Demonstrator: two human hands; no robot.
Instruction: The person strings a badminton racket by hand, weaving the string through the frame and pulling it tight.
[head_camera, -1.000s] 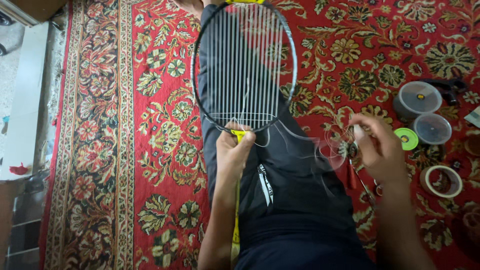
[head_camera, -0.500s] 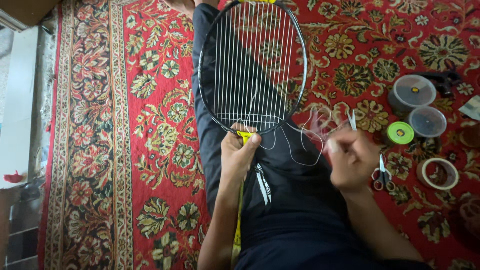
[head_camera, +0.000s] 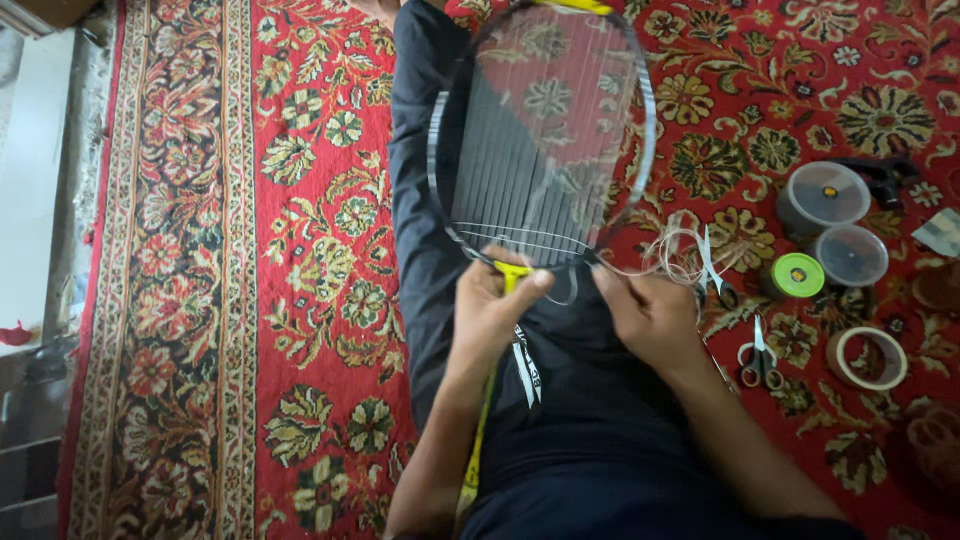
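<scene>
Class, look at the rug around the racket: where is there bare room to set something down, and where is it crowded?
Free: the broad strip of rug between the person's dark trouser leg and the pale floor edge on the left. Crowded: right of the racket, among loose string, scissors, lidded tubs, green reel and tape roll.

Red floral carpet (head_camera: 300, 250) with a banded border down its left side – covers most of the floor. Pale floor strip (head_camera: 35, 180) beyond the border, far left. On the carpet, right side: two clear round tubs (head_camera: 822, 195) (head_camera: 848, 255), just beside each other; green tape roll (head_camera: 797, 274) near the lower tub; scissors (head_camera: 760, 355) below it; wide tape ring (head_camera: 868, 358) right of the scissors; black tool (head_camera: 885, 175) past the upper tub – kind unclear.
</scene>
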